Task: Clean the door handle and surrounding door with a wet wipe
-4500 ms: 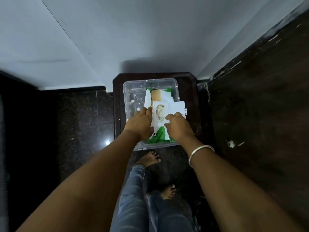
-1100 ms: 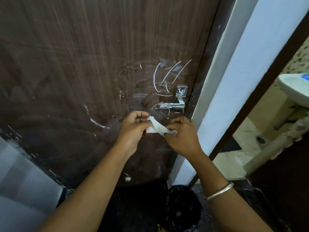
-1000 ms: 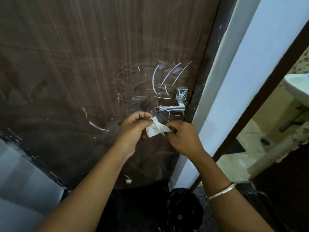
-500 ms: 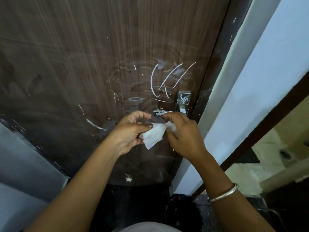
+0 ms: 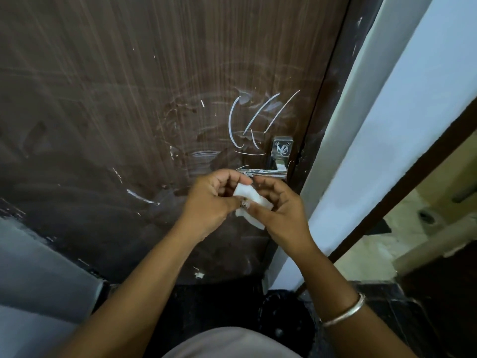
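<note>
Both my left hand [image 5: 211, 205] and right hand [image 5: 281, 210] pinched the wipe [image 5: 249, 198] between them, just below the handle [image 5: 260, 172]; bunched that small, it risked smearing the door [image 5: 129, 112] marks.

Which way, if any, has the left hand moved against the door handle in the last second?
Yes: upward. The left hand now reaches level with the door handle lever.

- No readable text, number or brand is showing anywhere in view.
- White strokes [image 5: 258, 120] are running across the dark wooden door [image 5: 129, 99] and forming no letters or digits.
- A white scribble is sitting on the metal handle plate [image 5: 282, 148] and is not resolving into any word or logo.
</note>
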